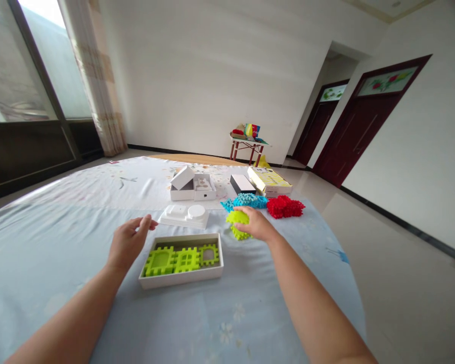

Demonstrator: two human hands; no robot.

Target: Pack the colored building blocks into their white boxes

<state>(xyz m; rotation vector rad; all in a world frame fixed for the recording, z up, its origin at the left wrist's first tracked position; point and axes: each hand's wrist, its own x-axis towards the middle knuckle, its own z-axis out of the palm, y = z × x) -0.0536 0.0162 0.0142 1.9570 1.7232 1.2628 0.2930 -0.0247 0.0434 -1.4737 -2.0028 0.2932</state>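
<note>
A white open box (182,283) stands in front of me, with several lime-green notched building panels (187,260) lying in it. My right hand (258,225) is at a small stack of lime-green building panels (237,218) to the right of the box. Its fingers lie over the top and its thumb is at the near side, gripping. How many panels it grips is hidden. My left hand (131,238) hovers beyond the box's left corner, fingers loosely bent and holding nothing. Close to its fingertips lies a white moulded tray (184,216).
Blue panels (250,200) and red panels (285,207) are piled behind and right of my right hand. Farther back stand white boxes (193,184), a black-and-white box (243,185) and a yellow printed box (270,179). The tablecloth (220,323) covers a round-edged table.
</note>
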